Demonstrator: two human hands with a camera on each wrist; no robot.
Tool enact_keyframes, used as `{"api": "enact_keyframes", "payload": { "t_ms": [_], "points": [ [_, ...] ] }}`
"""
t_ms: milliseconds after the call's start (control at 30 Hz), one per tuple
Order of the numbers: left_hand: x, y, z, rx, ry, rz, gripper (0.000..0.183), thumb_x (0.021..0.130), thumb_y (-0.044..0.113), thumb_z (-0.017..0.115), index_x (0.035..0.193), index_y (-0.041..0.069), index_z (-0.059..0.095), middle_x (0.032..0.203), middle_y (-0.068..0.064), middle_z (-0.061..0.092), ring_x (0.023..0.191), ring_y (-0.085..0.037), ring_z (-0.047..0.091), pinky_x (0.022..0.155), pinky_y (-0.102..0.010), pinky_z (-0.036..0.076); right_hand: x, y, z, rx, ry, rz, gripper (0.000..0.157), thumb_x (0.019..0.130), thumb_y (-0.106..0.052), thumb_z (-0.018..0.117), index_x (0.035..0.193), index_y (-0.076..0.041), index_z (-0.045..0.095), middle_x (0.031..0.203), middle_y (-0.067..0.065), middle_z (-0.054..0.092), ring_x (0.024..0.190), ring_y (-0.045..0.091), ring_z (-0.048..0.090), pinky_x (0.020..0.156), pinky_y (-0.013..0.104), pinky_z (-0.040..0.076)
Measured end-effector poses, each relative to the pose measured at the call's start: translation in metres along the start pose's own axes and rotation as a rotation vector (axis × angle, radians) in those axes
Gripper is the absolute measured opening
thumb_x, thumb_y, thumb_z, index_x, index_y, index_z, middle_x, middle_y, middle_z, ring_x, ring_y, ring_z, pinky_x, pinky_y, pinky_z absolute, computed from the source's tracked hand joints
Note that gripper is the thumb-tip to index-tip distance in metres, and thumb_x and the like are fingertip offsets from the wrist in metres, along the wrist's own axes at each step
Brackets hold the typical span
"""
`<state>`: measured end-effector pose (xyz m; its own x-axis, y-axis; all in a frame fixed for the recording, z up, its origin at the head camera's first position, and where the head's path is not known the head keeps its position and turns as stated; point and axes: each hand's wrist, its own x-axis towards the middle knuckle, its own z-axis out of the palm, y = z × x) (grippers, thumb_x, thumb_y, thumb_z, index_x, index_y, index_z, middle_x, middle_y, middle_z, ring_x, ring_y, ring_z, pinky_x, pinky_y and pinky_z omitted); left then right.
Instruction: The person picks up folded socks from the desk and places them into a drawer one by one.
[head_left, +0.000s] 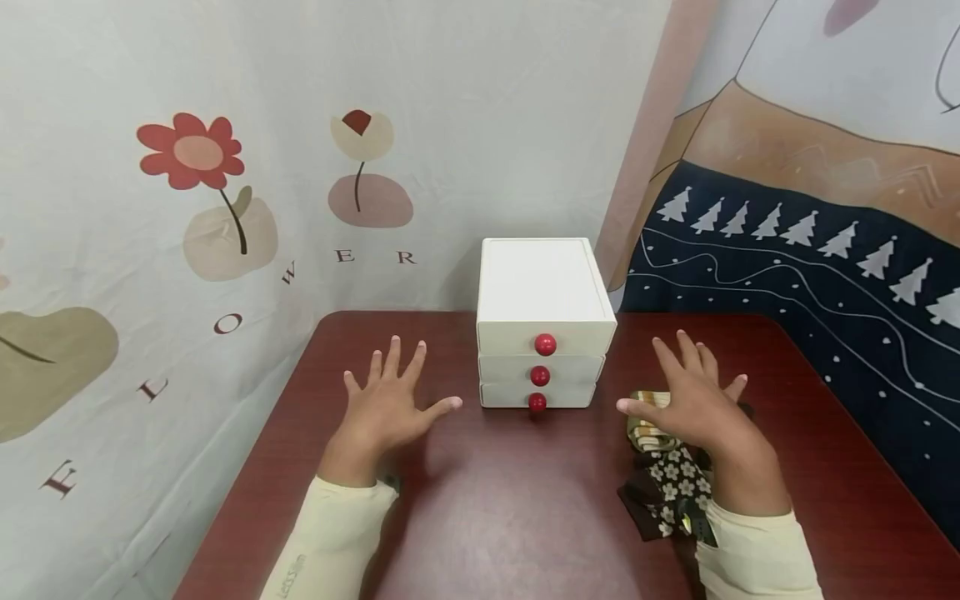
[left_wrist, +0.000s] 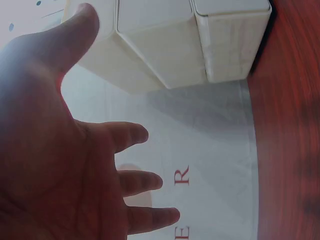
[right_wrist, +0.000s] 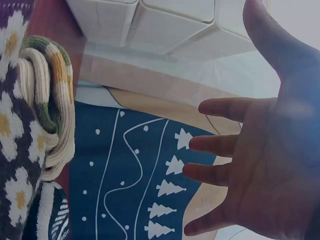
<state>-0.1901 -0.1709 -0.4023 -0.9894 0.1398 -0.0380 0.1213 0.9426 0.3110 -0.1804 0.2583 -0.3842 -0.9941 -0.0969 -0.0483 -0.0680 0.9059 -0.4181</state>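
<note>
A white box of drawers (head_left: 545,282) with red knobs (head_left: 545,344) stands at the back of the table, its drawers closed. My left hand (head_left: 384,408) hovers to its left, fingers spread, holding nothing. On the box's other side my right hand (head_left: 701,408) is likewise spread and free, above some folded knitwear that looks like socks. One is a cream, green and mustard striped sock (right_wrist: 62,100). Nearer me lies a dark sock with white flowers (head_left: 675,475), partly covered by the right forearm. A dark, white-striped knit piece (right_wrist: 52,212) shows beside them in the right wrist view.
The dark red table (head_left: 480,508) has its back edge close to a pale wall hanging (head_left: 480,125) printed with flowers and letters. To the right hangs a navy cloth (head_left: 795,300) with white trees. Bare tabletop lies between the forearms.
</note>
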Motion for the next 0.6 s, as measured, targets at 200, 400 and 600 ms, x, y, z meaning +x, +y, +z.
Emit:
{"api": "enact_keyframes", "payload": {
  "t_ms": [200, 400, 600],
  "points": [
    [0.004, 0.010, 0.006, -0.047, -0.021, 0.023, 0.109, 0.095, 0.088, 0.051, 0.177, 0.027, 0.013, 0.185, -0.020, 0.002, 0.168, -0.055, 0.011, 0.123, -0.089, 0.008, 0.001, -0.006, 0.000, -0.007, 0.018, -0.013, 0.128, 0.084, -0.073, 0.080, 0.174, -0.006, 0.018, 0.178, 0.036, 0.000, 0.159, 0.068, 0.002, 0.107, 0.101, -0.005],
    [0.008, 0.020, 0.013, -0.045, -0.020, 0.010, 0.109, 0.095, 0.090, 0.048, 0.177, 0.027, 0.014, 0.185, -0.018, 0.005, 0.168, -0.054, 0.011, 0.124, -0.088, 0.011, -0.002, -0.019, 0.003, -0.023, 0.044, -0.022, 0.128, 0.084, -0.074, 0.080, 0.175, -0.008, 0.018, 0.178, 0.035, 0.004, 0.159, 0.066, 0.006, 0.110, 0.099, 0.001],
    [0.013, 0.031, 0.016, -0.113, 0.008, -0.017, 0.107, 0.096, 0.091, 0.041, 0.177, 0.026, 0.017, 0.185, -0.017, 0.010, 0.167, -0.052, 0.021, 0.125, -0.083, 0.022, -0.005, -0.039, 0.012, -0.075, 0.185, -0.019, 0.121, 0.089, -0.066, 0.081, 0.173, -0.006, 0.019, 0.173, 0.033, 0.024, 0.157, 0.059, 0.024, 0.110, 0.094, 0.022]
  ]
}}
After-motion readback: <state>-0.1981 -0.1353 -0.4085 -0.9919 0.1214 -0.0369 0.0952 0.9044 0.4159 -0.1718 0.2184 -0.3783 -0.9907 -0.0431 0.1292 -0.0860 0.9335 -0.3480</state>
